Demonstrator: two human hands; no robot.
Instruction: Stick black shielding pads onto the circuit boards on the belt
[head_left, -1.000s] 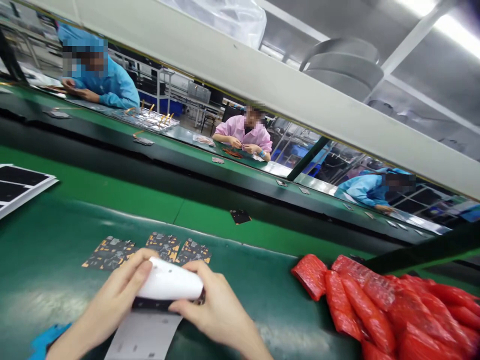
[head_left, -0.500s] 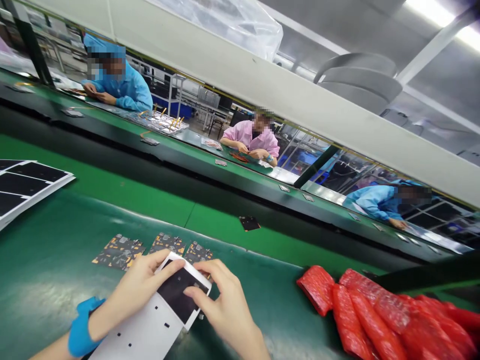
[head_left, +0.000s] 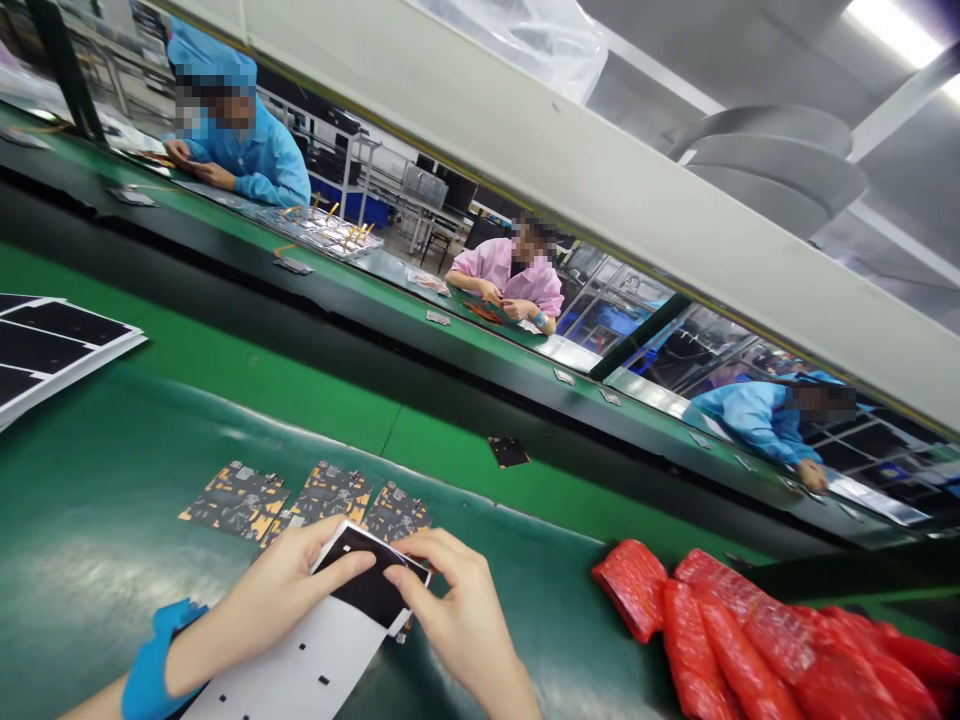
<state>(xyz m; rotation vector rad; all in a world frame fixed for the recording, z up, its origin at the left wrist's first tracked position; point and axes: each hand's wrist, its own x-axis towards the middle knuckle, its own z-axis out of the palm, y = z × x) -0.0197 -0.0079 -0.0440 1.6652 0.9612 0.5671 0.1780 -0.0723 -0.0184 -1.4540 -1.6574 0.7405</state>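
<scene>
A white backing sheet (head_left: 300,650) with small black marks is in front of me, a black rectangular sticker (head_left: 365,590) at its upper end. My left hand (head_left: 304,575) grips the sheet from the left, thumb lying across the sticker. At the sticker's upper right corner, my right hand (head_left: 442,590) is closed, thumb and forefinger pinching its edge. Whether that corner is lifted off the backing I cannot tell. Just beyond my hands, several dark circuit boards with orange patches (head_left: 238,500) lie on the green mat (head_left: 112,560), partly covered by my hands and the sheet.
Red plastic-wrapped bundles (head_left: 720,630) lie at right. A stack of white sheets with black stickers (head_left: 60,345) is at far left. One dark board (head_left: 508,451) rests on the green belt (head_left: 420,430). Co-workers sit across the line, beyond a raised ledge (head_left: 360,325) bearing small parts.
The sticker's upper edge has shifted against the white backing; a white gap now shows near my left thumb. My right fingers have moved slightly up and right. The view has tilted a little.
</scene>
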